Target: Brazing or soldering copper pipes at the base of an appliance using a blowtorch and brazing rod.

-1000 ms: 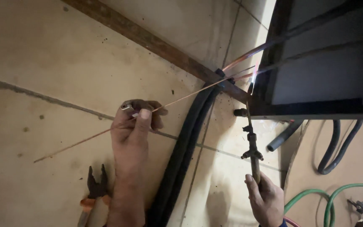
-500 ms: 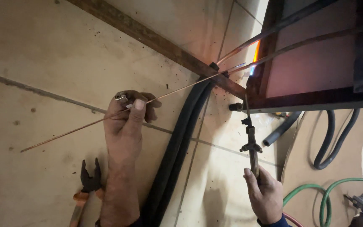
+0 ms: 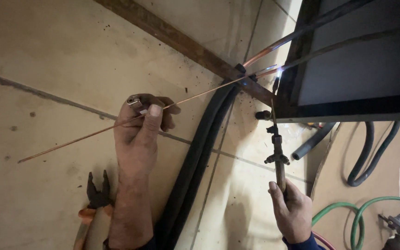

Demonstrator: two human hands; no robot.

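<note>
Two hands at work: left hand [image 3: 140,136], centre-left of frame, fingers pinched on thin brazing rod [image 3: 116,125] slanting up to copper pipe joint [image 3: 261,71] at upper centre. Right hand [image 3: 293,214], bottom right, fingers wrapped around torch [image 3: 278,153], flame at joint. Pliers [image 3: 96,196] lower left on tiled floor [image 3: 47,69].

One head-worn view looks steeply down (close) onto tiled floor [image 3: 47,69].
</note>
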